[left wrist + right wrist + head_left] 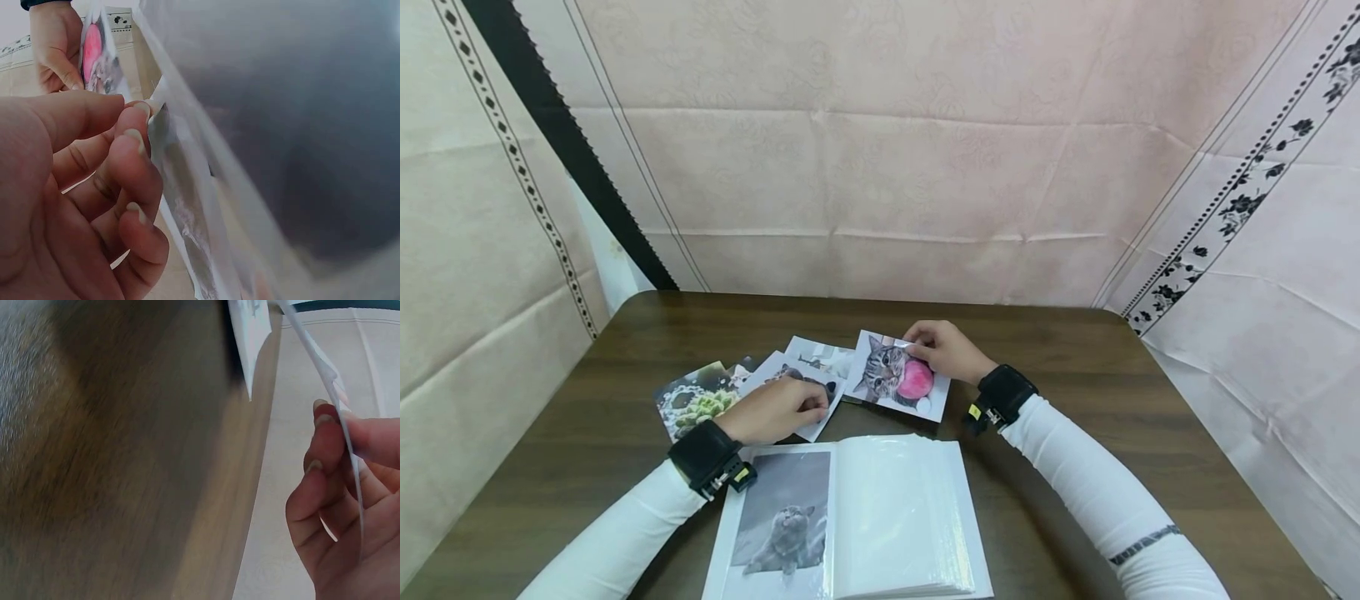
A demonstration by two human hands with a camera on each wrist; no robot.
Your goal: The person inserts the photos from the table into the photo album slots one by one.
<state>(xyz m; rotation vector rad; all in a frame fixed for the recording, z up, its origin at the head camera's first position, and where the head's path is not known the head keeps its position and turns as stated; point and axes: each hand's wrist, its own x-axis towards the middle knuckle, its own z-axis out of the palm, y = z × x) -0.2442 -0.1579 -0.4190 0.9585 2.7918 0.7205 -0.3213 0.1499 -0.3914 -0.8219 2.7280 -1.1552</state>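
Observation:
My right hand (951, 352) pinches a photo of a tabby kitten with a pink ball (891, 375) by its right edge, thumb on the front and fingers behind; the right wrist view shows the print edge-on. The left hand (778, 410) is low over the loose photos, fingers loosely curled, fingertips right at the edge of a print (187, 187). Under and beside it lie a white-bordered animal photo (831, 387), a pale photo (820, 354) and a green succulent photo (703, 404). Nearer me, a photo album (898, 517) lies spread with a grey cat picture (786, 525) in its left page.
A dark brown wooden table (1052, 467) carries everything. Its far edge meets a pale patterned cloth (865, 183); similar cloth hangs on both sides. The album's right side has a stack of glossy clear sleeves. Both arms reach in around the album.

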